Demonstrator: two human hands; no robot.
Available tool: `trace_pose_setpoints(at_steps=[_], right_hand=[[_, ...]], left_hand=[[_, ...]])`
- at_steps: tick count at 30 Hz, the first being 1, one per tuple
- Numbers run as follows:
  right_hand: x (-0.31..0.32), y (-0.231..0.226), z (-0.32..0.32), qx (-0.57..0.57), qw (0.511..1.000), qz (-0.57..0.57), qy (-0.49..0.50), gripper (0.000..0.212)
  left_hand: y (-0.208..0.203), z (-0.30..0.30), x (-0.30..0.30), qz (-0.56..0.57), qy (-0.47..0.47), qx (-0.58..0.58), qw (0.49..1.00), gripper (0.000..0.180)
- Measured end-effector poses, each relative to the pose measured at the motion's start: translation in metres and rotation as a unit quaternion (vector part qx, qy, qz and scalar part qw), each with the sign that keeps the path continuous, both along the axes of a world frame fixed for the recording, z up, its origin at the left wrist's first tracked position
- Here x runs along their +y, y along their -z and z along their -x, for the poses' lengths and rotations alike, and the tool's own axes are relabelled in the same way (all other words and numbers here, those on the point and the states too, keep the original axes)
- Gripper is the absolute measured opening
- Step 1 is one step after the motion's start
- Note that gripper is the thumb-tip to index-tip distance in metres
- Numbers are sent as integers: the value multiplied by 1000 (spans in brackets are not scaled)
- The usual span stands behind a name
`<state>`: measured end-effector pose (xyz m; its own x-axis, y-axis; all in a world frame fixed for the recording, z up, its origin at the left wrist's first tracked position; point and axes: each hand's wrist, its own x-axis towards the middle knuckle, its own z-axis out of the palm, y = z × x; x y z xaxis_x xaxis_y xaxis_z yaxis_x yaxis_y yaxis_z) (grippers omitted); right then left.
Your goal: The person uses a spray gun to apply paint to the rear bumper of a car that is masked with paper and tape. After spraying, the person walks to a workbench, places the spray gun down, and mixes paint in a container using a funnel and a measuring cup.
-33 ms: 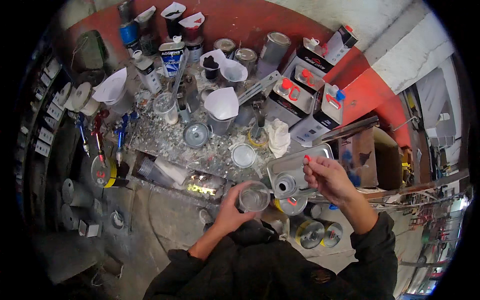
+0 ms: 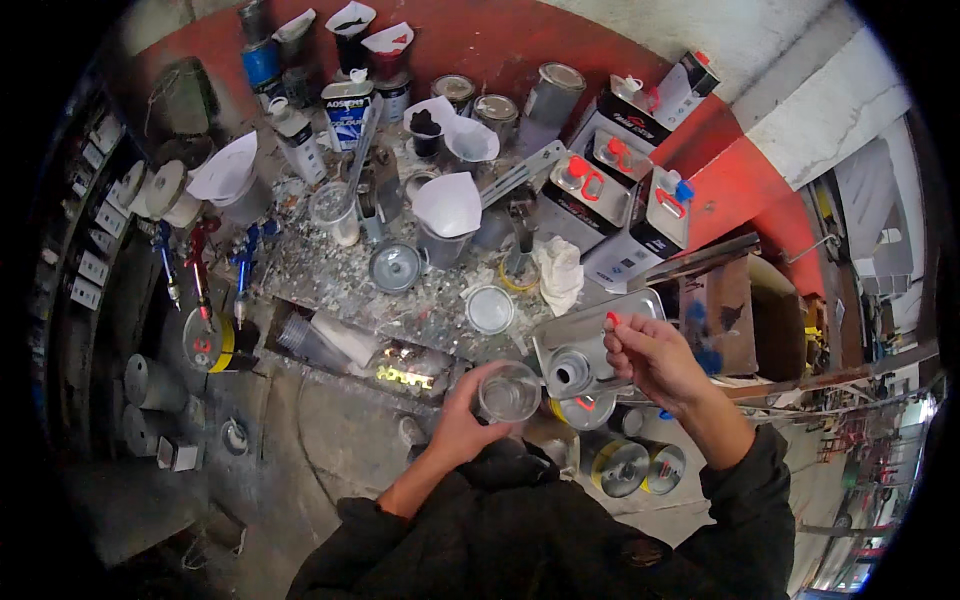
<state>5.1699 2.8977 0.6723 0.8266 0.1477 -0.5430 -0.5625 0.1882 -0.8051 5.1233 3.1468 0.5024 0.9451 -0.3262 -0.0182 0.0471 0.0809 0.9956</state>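
Note:
My left hand (image 2: 467, 420) is closed around a clear plastic cup (image 2: 508, 393), its mouth facing up. Only a little clear liquid, if any, shows inside; I cannot tell how much. Beside the cup is a rectangular metal can (image 2: 640, 309), its uncapped round spout (image 2: 567, 374) close to the cup's rim. My right hand (image 2: 650, 362) is closed on the can's red handle (image 2: 611, 320), most of which the fingers hide. No stream of liquid is visible between spout and cup.
The paint-splattered bench (image 2: 335, 292) carries cups with paper filters (image 2: 447, 210), a round lid (image 2: 490, 310), a white rag (image 2: 561, 275) and metal cans with red handles (image 2: 583, 205). Spray guns (image 2: 243, 268) hang at left. A cardboard box (image 2: 725, 312) stands right; drums (image 2: 618, 467) sit below.
The view has shifted very slightly. Both hands, the cup and the can keep the same places relative to each other.

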Motion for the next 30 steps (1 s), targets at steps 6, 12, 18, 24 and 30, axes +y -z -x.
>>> trace_pose_setpoints(at_steps=[6,12,18,24,30], right_hand=[[37,22,5,13,1000,11,-20,16],[64,49,9,16,999,41,-16,18],[85,70,14,23,999,40,-25,20],[107,88,15,39,996,67,-31,21],[122,107,18,44,996,75,-33,20]], left_hand=[[10,10,17,-55,-41,-9,998,75],[28,17,29,-63,-75,-20,995,76],[51,23,42,-73,-86,-3,994,79],[64,29,53,-99,-107,16,989,78],[76,34,60,-96,-125,10,987,74]])
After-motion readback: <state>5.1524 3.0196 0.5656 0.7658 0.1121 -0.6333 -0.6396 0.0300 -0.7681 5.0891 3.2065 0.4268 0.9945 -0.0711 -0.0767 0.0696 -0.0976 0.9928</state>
